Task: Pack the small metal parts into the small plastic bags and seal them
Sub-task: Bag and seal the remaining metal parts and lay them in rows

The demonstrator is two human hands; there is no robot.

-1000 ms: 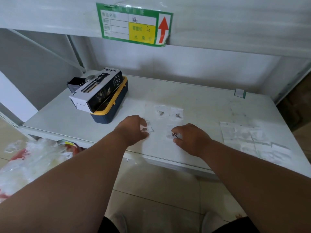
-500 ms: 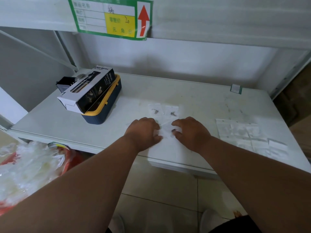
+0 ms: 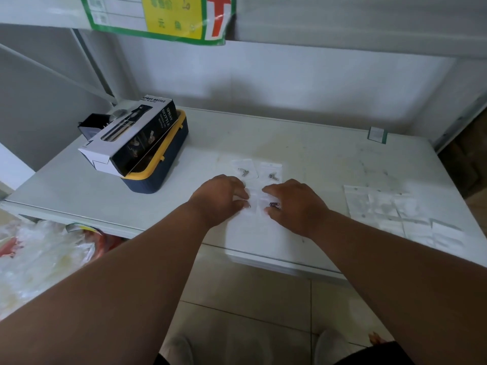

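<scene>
Since 0.5 s ago the left hand (image 3: 220, 197) and right hand (image 3: 295, 204) have barely shifted on the shelf (image 3: 316, 154); they remain close together over the same clear plastic bag (image 3: 254, 204), while the camera has dipped, so the green label (image 3: 158, 19) above now sits cut off at the top edge. The left hand's fingers curl down onto the bag's left edge, thumb tip against the plastic, pinching or pressing it; which one I cannot tell. The right hand's fingers bend over the bag's right side, and a small metal part (image 3: 274, 204) shows just under the thumb, touching it; whether it is gripped or only pinned down is unclear. Just beyond the hands lie 2 filled bags side by side, the left one (image 3: 243, 171) and the right one (image 3: 271, 173), each with a metal piece inside. To the right, well apart from the hands, a spread of empty bags (image 3: 390, 209) lies flat. At the left rear, a spray bottle box (image 3: 131, 135) rests tilted on a blue and yellow case (image 3: 163, 169).
</scene>
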